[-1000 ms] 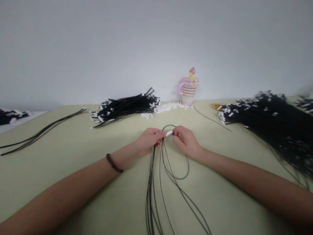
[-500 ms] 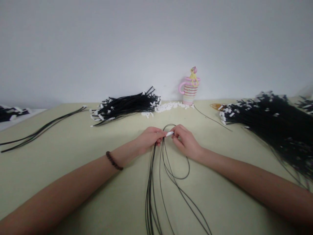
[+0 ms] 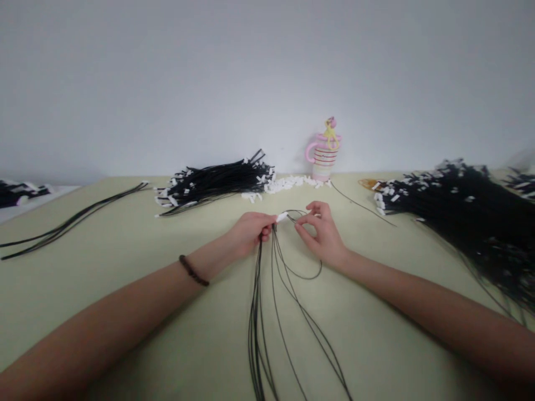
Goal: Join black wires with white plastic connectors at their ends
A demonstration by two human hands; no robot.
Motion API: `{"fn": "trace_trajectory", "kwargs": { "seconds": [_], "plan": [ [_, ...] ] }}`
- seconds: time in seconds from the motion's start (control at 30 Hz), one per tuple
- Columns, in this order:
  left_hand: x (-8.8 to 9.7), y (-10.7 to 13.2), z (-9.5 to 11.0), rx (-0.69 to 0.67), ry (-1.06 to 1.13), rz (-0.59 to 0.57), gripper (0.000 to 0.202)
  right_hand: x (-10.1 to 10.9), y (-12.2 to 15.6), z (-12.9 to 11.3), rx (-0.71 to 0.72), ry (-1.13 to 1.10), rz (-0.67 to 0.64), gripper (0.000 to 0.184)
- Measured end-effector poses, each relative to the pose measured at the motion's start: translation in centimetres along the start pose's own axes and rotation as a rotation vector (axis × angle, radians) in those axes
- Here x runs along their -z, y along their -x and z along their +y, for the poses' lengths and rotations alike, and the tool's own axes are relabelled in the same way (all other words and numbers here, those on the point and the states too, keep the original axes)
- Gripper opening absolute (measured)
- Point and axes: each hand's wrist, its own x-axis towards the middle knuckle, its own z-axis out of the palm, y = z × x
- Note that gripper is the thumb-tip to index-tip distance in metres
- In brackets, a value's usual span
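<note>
The right hand [image 3: 322, 235] has opened away from the white connector [image 3: 282, 217], apparently pinched in the left hand [image 3: 251, 233].

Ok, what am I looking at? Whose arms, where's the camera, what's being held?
There's no machine here. These are one person's bare arms, seen from a single camera worn on the head, looking forward and down. The left hand pinches thin black cords, and a small white piece sticks out past its fingers. The right hand is open, close beside that piece. On the table lie a smaller bundle and a bigger bundle of white-tipped black cords, plus loose white bits and a striped mug.
</note>
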Motion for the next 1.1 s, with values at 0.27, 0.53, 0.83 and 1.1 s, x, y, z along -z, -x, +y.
{"fn": "trace_trajectory", "kwargs": {
  "seconds": [0.27,0.53,0.83,1.1],
  "plan": [
    [1.7,0.8,4.3,-0.116,0.171,-0.139,0.009,0.1,-1.0,1.4,-0.453,-0.507,-0.457,0.011],
    [0.6,3.2,5.3,-0.030,-0.018,-0.532,0.014,1.4,-2.0,2.3,-0.737,-1.046,-0.400,0.016],
    [0.4,2.3,3.4,0.023,0.057,-0.451,0.014,2.0,-2.6,3.7,-0.788,-1.327,-0.369,0.043],
    [-0.3,1.2,1.9,-0.189,0.037,-0.034,0.017,0.9,-1.1,3.0,-0.287,-0.155,0.011,0.032]
  ]
}}
